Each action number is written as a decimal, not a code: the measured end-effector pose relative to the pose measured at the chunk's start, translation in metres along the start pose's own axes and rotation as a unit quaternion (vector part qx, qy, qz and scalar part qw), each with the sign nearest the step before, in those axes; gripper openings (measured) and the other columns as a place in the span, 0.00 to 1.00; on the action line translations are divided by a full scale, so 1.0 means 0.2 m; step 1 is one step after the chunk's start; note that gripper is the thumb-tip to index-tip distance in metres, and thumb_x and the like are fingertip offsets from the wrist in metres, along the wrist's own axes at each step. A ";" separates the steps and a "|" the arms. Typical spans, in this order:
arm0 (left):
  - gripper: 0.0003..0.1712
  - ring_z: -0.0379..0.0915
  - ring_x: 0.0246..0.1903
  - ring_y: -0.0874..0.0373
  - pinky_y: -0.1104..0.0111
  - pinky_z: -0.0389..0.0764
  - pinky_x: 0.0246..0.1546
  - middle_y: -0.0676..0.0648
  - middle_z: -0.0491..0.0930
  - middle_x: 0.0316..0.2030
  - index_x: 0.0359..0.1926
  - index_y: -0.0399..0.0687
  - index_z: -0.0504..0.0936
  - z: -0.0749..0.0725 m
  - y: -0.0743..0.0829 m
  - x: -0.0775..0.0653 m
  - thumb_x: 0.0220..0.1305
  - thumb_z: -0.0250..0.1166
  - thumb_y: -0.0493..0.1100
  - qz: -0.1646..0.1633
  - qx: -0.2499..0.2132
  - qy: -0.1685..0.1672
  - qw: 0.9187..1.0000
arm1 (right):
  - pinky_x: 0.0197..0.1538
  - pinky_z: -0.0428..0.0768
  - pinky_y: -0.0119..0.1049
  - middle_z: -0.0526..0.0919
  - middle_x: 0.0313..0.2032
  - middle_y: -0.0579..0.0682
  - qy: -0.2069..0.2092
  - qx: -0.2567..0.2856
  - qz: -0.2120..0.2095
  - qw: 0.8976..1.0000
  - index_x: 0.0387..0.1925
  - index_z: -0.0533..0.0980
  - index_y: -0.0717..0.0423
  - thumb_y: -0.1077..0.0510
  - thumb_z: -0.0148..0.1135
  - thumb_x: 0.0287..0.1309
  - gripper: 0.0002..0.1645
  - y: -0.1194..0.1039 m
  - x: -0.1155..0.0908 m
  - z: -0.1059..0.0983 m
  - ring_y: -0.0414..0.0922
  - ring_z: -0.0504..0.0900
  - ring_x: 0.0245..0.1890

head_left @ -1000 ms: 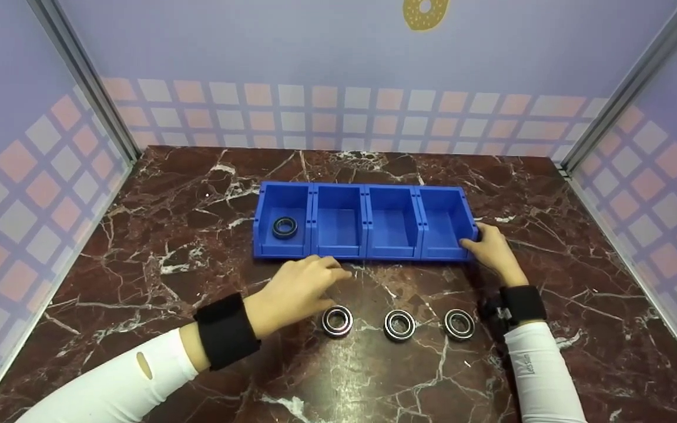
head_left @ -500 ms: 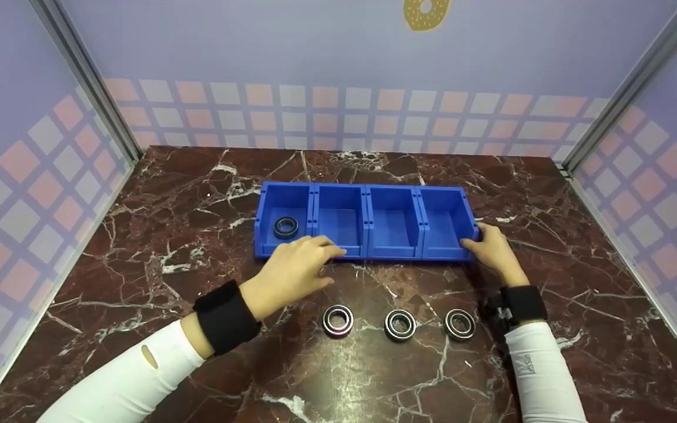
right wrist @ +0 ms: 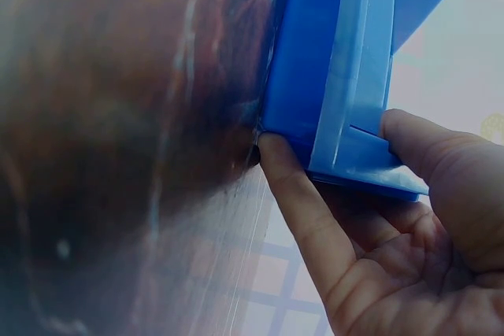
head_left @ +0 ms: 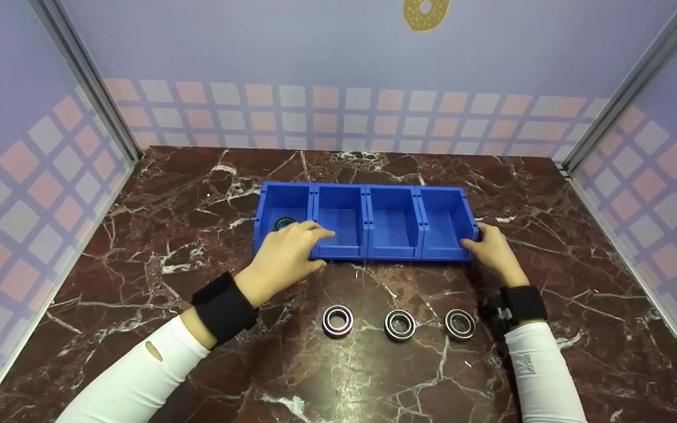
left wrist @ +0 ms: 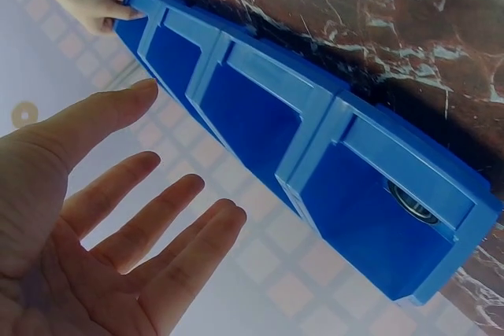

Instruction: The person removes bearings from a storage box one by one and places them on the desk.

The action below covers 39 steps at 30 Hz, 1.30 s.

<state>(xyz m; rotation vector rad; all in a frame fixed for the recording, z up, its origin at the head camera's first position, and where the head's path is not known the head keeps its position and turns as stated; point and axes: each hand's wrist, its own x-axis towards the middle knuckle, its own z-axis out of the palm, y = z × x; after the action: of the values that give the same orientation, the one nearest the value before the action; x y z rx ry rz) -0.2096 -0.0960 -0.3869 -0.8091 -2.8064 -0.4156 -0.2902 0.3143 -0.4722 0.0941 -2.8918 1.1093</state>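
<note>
A blue row of storage bins (head_left: 394,254) with several compartments stands on the table. My right hand (head_left: 490,249) grips its right end wall; the right wrist view shows the thumb (right wrist: 425,139) over the rim and the fingers outside and below. My left hand (head_left: 282,255) hovers over the front edge of the leftmost compartments, fingers spread and holding nothing. A bearing (left wrist: 413,202) lies in the leftmost compartment, partly hidden by this hand in the head view. In front of the bins sit three ball bearings: left (head_left: 326,321), middle (head_left: 388,325) and right (head_left: 448,325).
The dark red marbled table (head_left: 197,376) carries everything. Lilac panels with pink and white squares (head_left: 324,97) enclose it at the back and both sides, with metal posts (head_left: 89,82) at the corners.
My left hand has moved up and slightly left, from beside the left loose bearing to over the front of the bins, now overlapping the bearing inside. The right hand has stayed put.
</note>
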 end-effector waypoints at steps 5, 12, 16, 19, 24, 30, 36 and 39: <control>0.30 0.85 0.51 0.41 0.48 0.88 0.44 0.42 0.86 0.55 0.60 0.47 0.84 0.01 -0.05 0.02 0.55 0.78 0.44 -0.011 0.012 0.018 1.000 | 0.51 0.82 0.43 0.83 0.52 0.75 0.003 -0.004 -0.004 1.000 0.61 0.73 0.77 0.64 0.60 0.63 0.28 0.00 0.00 0.00 0.59 0.85 0.49; 0.29 0.85 0.50 0.40 0.48 0.88 0.44 0.41 0.86 0.55 0.60 0.47 0.84 0.03 -0.12 0.05 0.55 0.78 0.43 -0.027 0.018 0.030 0.999 | 0.54 0.82 0.49 0.83 0.53 0.76 0.001 -0.004 0.000 1.000 0.61 0.73 0.77 0.64 0.60 0.63 0.28 0.01 0.00 0.00 0.60 0.85 0.50; 0.29 0.84 0.51 0.40 0.47 0.87 0.46 0.41 0.86 0.55 0.60 0.47 0.84 0.04 -0.16 0.07 0.55 0.78 0.42 -0.046 0.013 0.025 0.999 | 0.53 0.82 0.48 0.83 0.52 0.76 0.005 -0.003 -0.004 1.000 0.60 0.73 0.78 0.64 0.60 0.62 0.28 0.01 0.00 0.00 0.60 0.85 0.49; 0.30 0.84 0.51 0.38 0.46 0.87 0.48 0.40 0.85 0.56 0.60 0.47 0.84 0.04 -0.19 0.09 0.55 0.78 0.42 -0.059 0.009 0.020 0.998 | 0.51 0.82 0.45 0.83 0.52 0.76 0.006 -0.002 -0.005 1.000 0.59 0.73 0.78 0.64 0.60 0.62 0.27 0.01 0.00 0.00 0.59 0.85 0.48; 0.31 0.84 0.50 0.38 0.46 0.87 0.46 0.38 0.85 0.56 0.61 0.45 0.84 0.05 -0.22 0.11 0.55 0.79 0.42 -0.075 0.011 0.012 0.997 | 0.47 0.80 0.36 0.83 0.52 0.75 0.003 -0.001 -0.002 1.000 0.59 0.73 0.78 0.64 0.60 0.62 0.27 0.01 0.00 0.00 0.57 0.85 0.48; 0.33 0.84 0.52 0.39 0.46 0.87 0.47 0.38 0.84 0.57 0.62 0.45 0.82 0.07 -0.26 0.13 0.54 0.79 0.43 -0.097 0.011 -0.003 0.995 | 0.47 0.79 0.34 0.83 0.52 0.76 0.004 0.001 -0.001 1.000 0.59 0.74 0.78 0.64 0.60 0.62 0.27 0.00 0.00 0.00 0.58 0.85 0.48; 0.33 0.83 0.55 0.39 0.45 0.86 0.49 0.37 0.84 0.58 0.63 0.45 0.82 0.09 -0.30 0.15 0.55 0.79 0.44 -0.116 0.010 -0.017 0.993 | 0.53 0.82 0.47 0.83 0.53 0.76 -0.002 0.003 0.001 1.000 0.61 0.72 0.78 0.64 0.60 0.63 0.28 0.00 0.00 0.00 0.59 0.85 0.50; 0.34 0.83 0.56 0.39 0.45 0.86 0.51 0.37 0.83 0.58 0.63 0.45 0.82 0.11 -0.32 0.16 0.55 0.78 0.44 -0.123 0.011 -0.023 0.992 | 0.54 0.82 0.48 0.83 0.53 0.76 -0.002 0.002 -0.001 1.000 0.61 0.73 0.78 0.64 0.60 0.63 0.28 0.01 0.00 0.00 0.59 0.85 0.50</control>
<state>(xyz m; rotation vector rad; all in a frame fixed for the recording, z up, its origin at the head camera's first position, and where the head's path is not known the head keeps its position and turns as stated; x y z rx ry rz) -0.2731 -0.1247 -0.4125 -0.4730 -2.9596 -0.4067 -0.2910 0.3149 -0.4735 0.0990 -2.8937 1.1155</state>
